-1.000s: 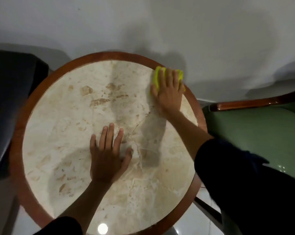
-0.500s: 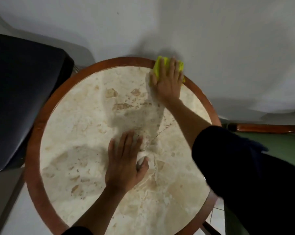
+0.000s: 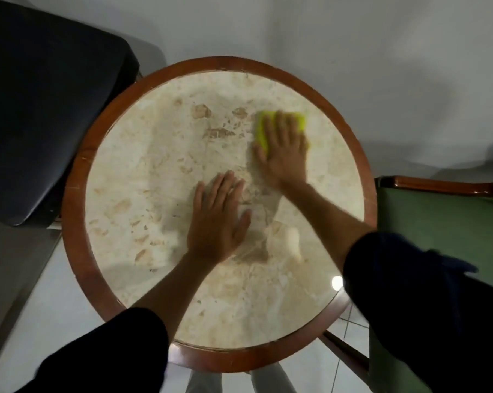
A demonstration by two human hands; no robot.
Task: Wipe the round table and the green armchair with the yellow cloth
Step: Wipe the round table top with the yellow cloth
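Observation:
The round table (image 3: 78, 222) has a beige marble top inside a reddish-brown wooden rim and fills the middle of the view. My right hand (image 3: 285, 151) lies flat on the yellow cloth (image 3: 263, 134), pressing it onto the marble in the far right part of the top; most of the cloth is hidden under my fingers. Near the table's centre my left hand (image 3: 218, 222) rests palm down with fingers spread, holding nothing. The green armchair (image 3: 432, 219), with a wooden armrest, stands to the right of the table.
A dark blue upholstered seat (image 3: 46, 109) stands close against the table's left side. A white wall (image 3: 353, 46) runs right behind the table. Pale tiled floor (image 3: 55, 293) shows at the lower left, and table legs below the near rim.
My right hand has slid the yellow cloth from the far rim inward onto the marble. The left hand stays flat near the centre. The camera view has shifted, showing more of the table.

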